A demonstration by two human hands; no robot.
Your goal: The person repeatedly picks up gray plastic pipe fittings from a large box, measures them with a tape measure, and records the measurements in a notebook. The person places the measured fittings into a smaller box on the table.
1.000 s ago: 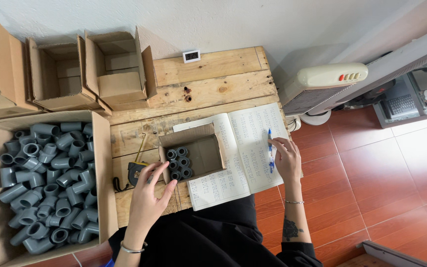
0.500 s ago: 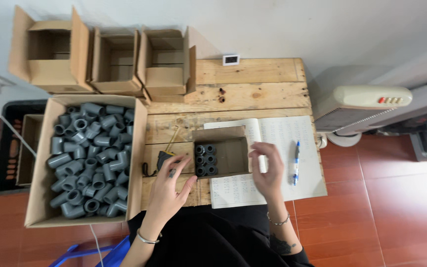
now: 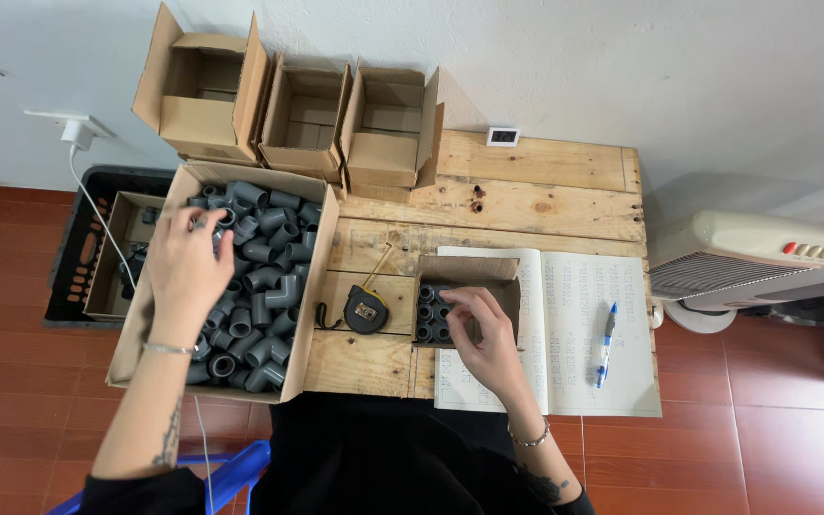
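A: Now that the pen [image 3: 606,343] is left on the ledger [image 3: 584,334], the left hand [image 3: 186,267] is dipped into the big box [image 3: 321,286] of grey pipe fittings [image 3: 264,277]; grasp can't be told.

B: Right hand [image 3: 484,334] is rested loosely on the small box [image 3: 464,272] (part-filled).

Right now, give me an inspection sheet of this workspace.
Surface: wooden pallet table, bare planks showing at the back.
Job's things: large carton full of grey pipe fittings; small box partly filled with them.
Clutter: tape measure, open notebook, blue pen, three open cartons.
Grippers: left hand in the fittings; right hand at the small box.
Cables: white charger lead from a wall plug.
Surroundings: fan heater, black crate, red tile floor.
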